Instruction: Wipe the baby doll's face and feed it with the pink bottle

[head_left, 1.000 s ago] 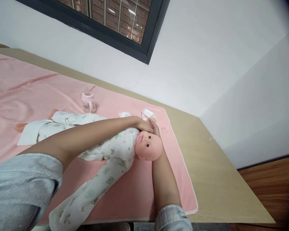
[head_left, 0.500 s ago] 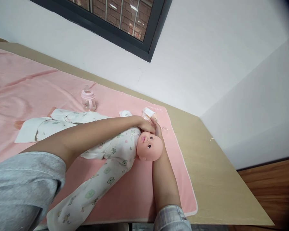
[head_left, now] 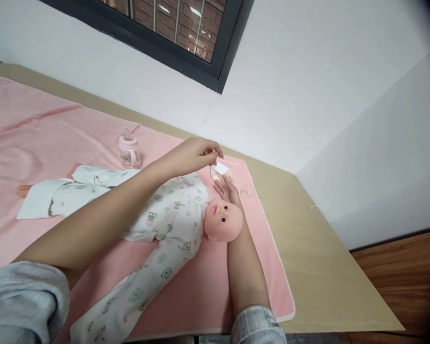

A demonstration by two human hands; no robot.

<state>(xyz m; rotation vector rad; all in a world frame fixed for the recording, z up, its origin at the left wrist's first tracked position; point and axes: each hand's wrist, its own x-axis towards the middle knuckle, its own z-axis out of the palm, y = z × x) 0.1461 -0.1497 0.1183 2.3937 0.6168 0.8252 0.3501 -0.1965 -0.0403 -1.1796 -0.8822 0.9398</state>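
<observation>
A baby doll (head_left: 172, 215) in white clothes with green and pink animal prints lies on its back, feet to the left. Its bald head (head_left: 225, 220) rests against my right wrist, which runs partly behind it. Just beyond the head, my right hand (head_left: 229, 189) is palm up with fingers stretched out, holding nothing I can see. My left hand (head_left: 197, 155) is raised over the doll's far side, fingers loosely curved and thumb apart, with nothing visible in it. Near both hands lies a small clear packet with a white label (head_left: 221, 168).
A pink blanket (head_left: 208, 286) covers much of the wooden table (head_left: 308, 267). Beyond the doll's legs stands a pink-lidded baby bottle (head_left: 129, 152). A small clear item (head_left: 244, 193) lies right of my right hand. The wall (head_left: 272, 95) and a dark-framed window (head_left: 215, 79) border the far side.
My left hand has lifted away from my right hand beside the doll's head, moving up and left. My right hand stays by the head, its fingers now more visible.
</observation>
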